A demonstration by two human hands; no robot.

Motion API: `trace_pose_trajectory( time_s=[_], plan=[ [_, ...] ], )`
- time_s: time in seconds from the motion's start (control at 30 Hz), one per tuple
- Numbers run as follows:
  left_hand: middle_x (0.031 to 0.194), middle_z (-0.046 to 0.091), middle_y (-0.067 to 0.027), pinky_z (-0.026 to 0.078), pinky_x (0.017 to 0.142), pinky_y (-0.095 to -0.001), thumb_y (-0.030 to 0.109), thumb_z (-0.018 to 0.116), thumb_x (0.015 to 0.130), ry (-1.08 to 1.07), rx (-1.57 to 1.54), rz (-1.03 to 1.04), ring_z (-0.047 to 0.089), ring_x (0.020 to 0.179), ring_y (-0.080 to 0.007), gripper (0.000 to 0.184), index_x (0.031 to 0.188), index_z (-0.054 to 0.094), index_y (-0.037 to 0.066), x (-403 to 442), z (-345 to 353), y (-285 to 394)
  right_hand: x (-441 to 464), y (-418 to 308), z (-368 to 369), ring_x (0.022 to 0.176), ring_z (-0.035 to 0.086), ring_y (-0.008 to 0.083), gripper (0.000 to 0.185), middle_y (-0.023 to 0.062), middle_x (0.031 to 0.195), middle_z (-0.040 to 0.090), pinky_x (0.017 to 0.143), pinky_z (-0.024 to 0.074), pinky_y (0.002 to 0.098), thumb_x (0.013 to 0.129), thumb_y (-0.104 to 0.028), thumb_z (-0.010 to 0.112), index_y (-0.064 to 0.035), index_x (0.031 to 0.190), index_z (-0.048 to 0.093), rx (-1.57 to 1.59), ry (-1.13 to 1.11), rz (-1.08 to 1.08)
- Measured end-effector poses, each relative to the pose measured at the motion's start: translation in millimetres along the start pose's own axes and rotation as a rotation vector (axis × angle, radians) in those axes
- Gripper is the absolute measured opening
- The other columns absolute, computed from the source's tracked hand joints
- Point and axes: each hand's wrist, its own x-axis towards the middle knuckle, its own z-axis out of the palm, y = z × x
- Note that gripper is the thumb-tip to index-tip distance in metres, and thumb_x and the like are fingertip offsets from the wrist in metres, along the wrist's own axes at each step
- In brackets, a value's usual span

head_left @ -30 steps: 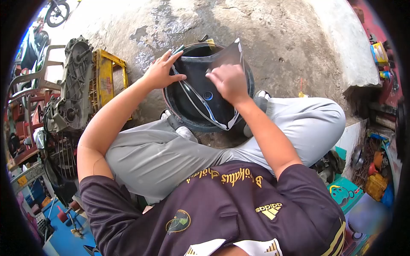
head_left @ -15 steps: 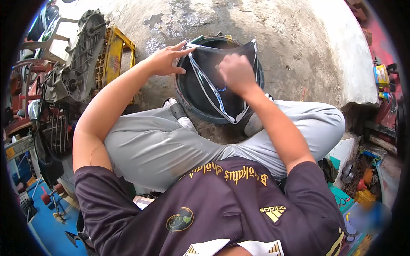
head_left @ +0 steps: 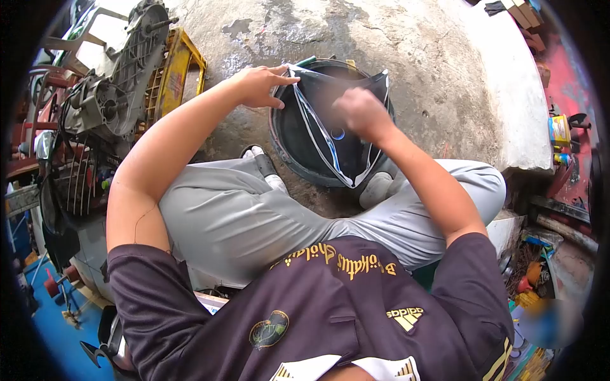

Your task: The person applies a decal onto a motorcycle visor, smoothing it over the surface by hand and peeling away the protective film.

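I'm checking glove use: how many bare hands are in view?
2: the left hand at the upper-left corner of the dark piece, the right hand, blurred, over it. None seem hidden.

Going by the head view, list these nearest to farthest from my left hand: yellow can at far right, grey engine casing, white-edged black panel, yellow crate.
1. White-edged black panel, corner at your left hand
2. Yellow crate, left of the hand
3. Grey engine casing, farther left
4. Yellow can, far right
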Motion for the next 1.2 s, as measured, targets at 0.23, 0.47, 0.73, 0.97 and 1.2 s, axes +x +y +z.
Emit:
trace_pose_trajectory(
  time_s=[0.23, 0.47, 0.73, 0.97, 1.2],
  plan=[
    [0.174, 0.029, -0.0159, 0.042, 0.122, -0.0515, 0.047, 0.080, 0.089, 0.009, -0.007, 0.014, 0.044, 0.150, -0.0424, 0.085, 0.163, 0.040, 0.042, -1.2, 2.0, 0.0, 18.8, 4.3, 5.1, 0.092, 0.067, 0.0319, 0.008, 0.0114, 0.091, 0.066, 0.083, 0.0557, 0.0449, 0.086, -0.011, 0.062, -0.0085, 0.086, 0.069, -0.024, 0.028, -0.033],
    [0.174, 0.030, -0.0158, 0.043, 0.121, -0.0525, 0.046, 0.080, 0.087, -0.020, -0.003, 0.014, 0.047, 0.148, -0.0435, 0.083, 0.162, 0.043, 0.042, -0.8, -3.3, 2.0, 21.5, -30.7, 15.6, 0.090, 0.068, 0.0258, 0.005, 0.0073, 0.088, 0.067, 0.080, 0.0540, 0.0396, 0.083, -0.014, 0.065, -0.0099, 0.080, 0.067, -0.203, -0.166, -0.324],
    [0.173, 0.033, -0.0153, 0.047, 0.118, -0.0512, 0.046, 0.079, 0.089, 0.008, 0.004, 0.019, 0.053, 0.142, -0.0435, 0.075, 0.158, 0.049, 0.043, 1.0, 0.2, -1.8, 23.9, -37.9, 30.7, 0.090, 0.068, 0.0280, 0.005, 0.0090, 0.088, 0.067, 0.079, 0.0538, 0.0411, 0.079, -0.012, 0.067, -0.0086, 0.082, 0.069, -0.135, -0.159, -0.203],
    [0.173, 0.032, -0.0160, 0.047, 0.117, -0.0518, 0.045, 0.079, 0.090, -0.035, -0.002, 0.006, 0.055, 0.140, -0.0440, 0.076, 0.159, 0.049, 0.042, 3.1, -2.8, 2.2, 50.5, -39.9, 47.7, 0.086, 0.068, 0.0279, 0.009, 0.0100, 0.088, 0.068, 0.077, 0.0538, 0.0411, 0.084, -0.013, 0.064, -0.0077, 0.084, 0.071, -0.154, 0.026, 0.008],
    [0.173, 0.031, -0.0155, 0.047, 0.117, -0.0522, 0.044, 0.079, 0.090, -0.034, 0.017, -0.018, 0.055, 0.139, -0.0466, 0.080, 0.161, 0.044, 0.042, -1.9, 0.0, 7.5, 13.9, -71.7, 40.2, 0.085, 0.066, 0.0255, 0.006, 0.0073, 0.085, 0.066, 0.075, 0.0508, 0.0392, 0.083, -0.014, 0.066, -0.0105, 0.080, 0.070, -0.296, -0.050, 0.022]
  ],
)
